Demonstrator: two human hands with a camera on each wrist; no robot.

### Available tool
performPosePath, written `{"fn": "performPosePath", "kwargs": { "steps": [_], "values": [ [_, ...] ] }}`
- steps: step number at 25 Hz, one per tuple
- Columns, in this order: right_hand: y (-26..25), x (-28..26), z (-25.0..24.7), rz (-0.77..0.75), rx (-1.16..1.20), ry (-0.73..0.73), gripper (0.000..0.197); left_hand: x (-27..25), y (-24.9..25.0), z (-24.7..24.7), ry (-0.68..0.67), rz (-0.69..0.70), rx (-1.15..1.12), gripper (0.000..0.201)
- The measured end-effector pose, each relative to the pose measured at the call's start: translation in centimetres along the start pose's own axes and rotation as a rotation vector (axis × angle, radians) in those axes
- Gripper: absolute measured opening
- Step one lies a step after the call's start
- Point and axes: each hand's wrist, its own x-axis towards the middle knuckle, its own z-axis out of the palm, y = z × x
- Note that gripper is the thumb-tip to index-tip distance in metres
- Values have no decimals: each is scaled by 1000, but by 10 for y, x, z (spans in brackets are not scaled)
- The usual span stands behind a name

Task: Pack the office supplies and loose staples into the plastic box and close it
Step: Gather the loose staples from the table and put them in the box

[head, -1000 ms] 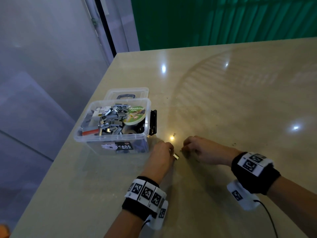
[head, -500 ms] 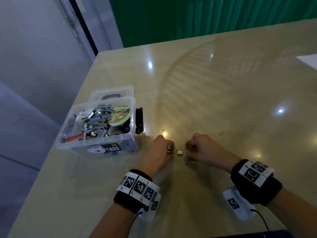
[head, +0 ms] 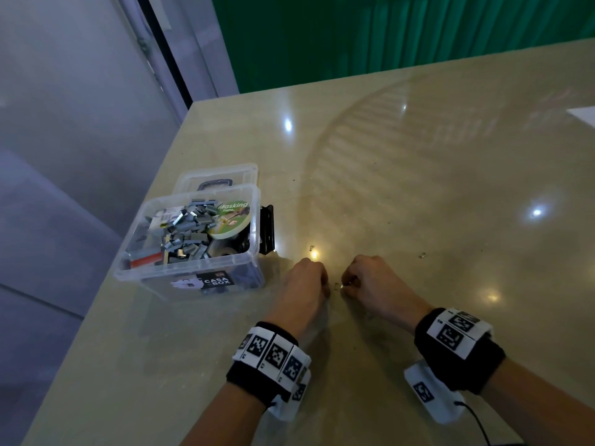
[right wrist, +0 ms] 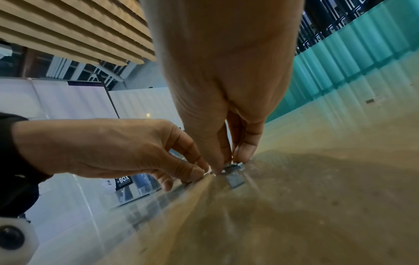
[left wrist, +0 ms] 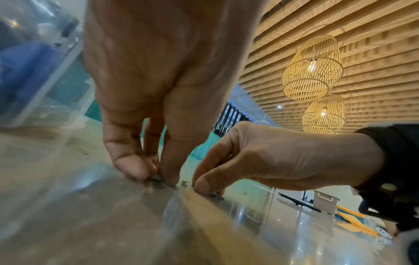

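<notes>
Both hands work on the table (head: 418, 194) just right of the open plastic box (head: 193, 268), which already holds a heap of staple strips (head: 186, 230) and a roll of masking tape (head: 230, 217); its lid (head: 219, 175) lies behind it. The left hand (head: 307, 284) has thumb and fingertips pinched down on a small staple piece (left wrist: 156, 177) at the tabletop. The right hand (head: 370, 284) pinches another short staple block (right wrist: 234, 168) in a narrow fingertip grip. A third piece (head: 336, 286) lies between the two hands, and further bits (head: 422, 255) lie farther right of the box. These pieces look light, stiff, thin and slippery on the glossy top, so nails under the edges, or sliding them together first, would likely serve best.
</notes>
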Motion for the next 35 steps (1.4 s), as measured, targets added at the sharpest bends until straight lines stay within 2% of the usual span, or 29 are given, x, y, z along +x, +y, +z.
{"fn": "performPosePath", "kwargs": {
  "steps": [4, 8, 13, 15, 19, 21, 23, 25, 28, 32, 35],
  "values": [
    [6, 1, -3, 15, 52, -18, 16, -7, -3, 1, -14, 53, 37, 15],
    [8, 6, -18, 2, 86, 1, 14, -15, -2, -10, 48, 96, 4, 18],
    [-2, 9, -48, -75, 70, 46, 9, -29, 26, -44, 123, 150, -39, 19],
    [-19, 17, -63, -148, 78, 58, 9, -38, 25, -73, 208, 164, -69, 17],
    [-90, 57, -82, -299, 82, 39, 11, -56, -31, -136, 452, 41, -84, 4],
    [-130, 79, -76, -379, 81, 23, 12, -64, -70, -158, 528, -66, -100, 3],
    [-169, 105, -67, -434, 90, -3, 5, -68, -104, -171, 572, -148, -79, 3],
    [-202, 130, -59, -460, 124, -36, 3, -67, -125, -173, 552, -211, -63, 2],
    [-229, 162, -46, -509, 130, -57, 10, -64, -139, -164, 483, -262, -73, 5],
    [-228, 178, -37, -522, 105, -108, 8, -63, -147, -162, 456, -213, -143, 15],
    [-220, 180, -45, -534, 135, -83, 10, -67, -150, -174, 469, -195, -225, 20]
  ]
}}
